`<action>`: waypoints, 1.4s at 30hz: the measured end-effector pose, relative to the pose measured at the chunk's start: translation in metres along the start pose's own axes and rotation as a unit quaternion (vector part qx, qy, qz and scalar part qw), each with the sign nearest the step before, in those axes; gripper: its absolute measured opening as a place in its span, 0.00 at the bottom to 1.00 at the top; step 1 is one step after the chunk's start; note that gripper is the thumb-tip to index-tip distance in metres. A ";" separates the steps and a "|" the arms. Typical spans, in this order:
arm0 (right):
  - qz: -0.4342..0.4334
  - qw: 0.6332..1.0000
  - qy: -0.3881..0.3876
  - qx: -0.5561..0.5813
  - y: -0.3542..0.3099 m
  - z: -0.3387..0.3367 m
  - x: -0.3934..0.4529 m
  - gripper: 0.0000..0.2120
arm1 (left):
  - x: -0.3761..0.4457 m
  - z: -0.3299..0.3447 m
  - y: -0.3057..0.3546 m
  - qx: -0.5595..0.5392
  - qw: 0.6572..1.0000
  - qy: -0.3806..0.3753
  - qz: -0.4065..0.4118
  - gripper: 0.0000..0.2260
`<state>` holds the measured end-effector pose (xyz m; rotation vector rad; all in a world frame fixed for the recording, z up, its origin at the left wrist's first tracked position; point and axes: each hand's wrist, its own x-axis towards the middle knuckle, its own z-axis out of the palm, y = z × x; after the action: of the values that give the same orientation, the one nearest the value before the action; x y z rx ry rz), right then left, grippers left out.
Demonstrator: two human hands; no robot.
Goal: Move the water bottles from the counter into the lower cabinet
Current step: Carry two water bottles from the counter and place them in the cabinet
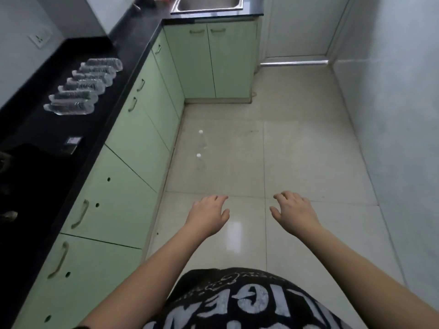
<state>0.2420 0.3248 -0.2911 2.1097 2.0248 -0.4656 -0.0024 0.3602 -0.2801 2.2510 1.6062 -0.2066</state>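
Note:
Several clear plastic water bottles (83,85) lie on their sides in a row on the black counter (133,41) at the left. Two more clear bottles with white caps (201,149) stand on the floor near the cabinet base. The pale green lower cabinets (133,148) run below the counter, all doors shut. My left hand (209,216) and my right hand (295,213) hover over the floor in front of me, palms down, fingers apart, holding nothing. Both are well away from the bottles.
A steel sink (209,4) sits in the counter at the far end. A black stove (26,186) occupies the near counter. A white door (301,27) with a metal threshold closes the far right. A tiled wall (399,115) bounds the right side.

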 end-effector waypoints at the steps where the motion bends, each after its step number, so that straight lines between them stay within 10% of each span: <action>1: -0.004 1.000 -0.003 0.003 0.004 -0.003 0.014 0.23 | 0.014 -0.006 -0.002 -0.013 1.000 0.009 -0.002 0.21; 31: -0.230 0.969 -0.035 -0.081 -0.115 -0.151 0.546 0.26 | 0.411 -0.099 -0.233 -0.064 0.977 0.012 -0.201 0.21; 42: -0.499 0.833 -0.143 -0.192 -0.173 -0.173 0.766 0.27 | 0.481 -0.086 -0.233 -0.154 0.874 0.093 -0.451 0.22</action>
<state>0.1053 1.1118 -0.3791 0.5819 2.5812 -0.4018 -0.0645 0.8833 -0.4061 1.1723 2.4803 0.0422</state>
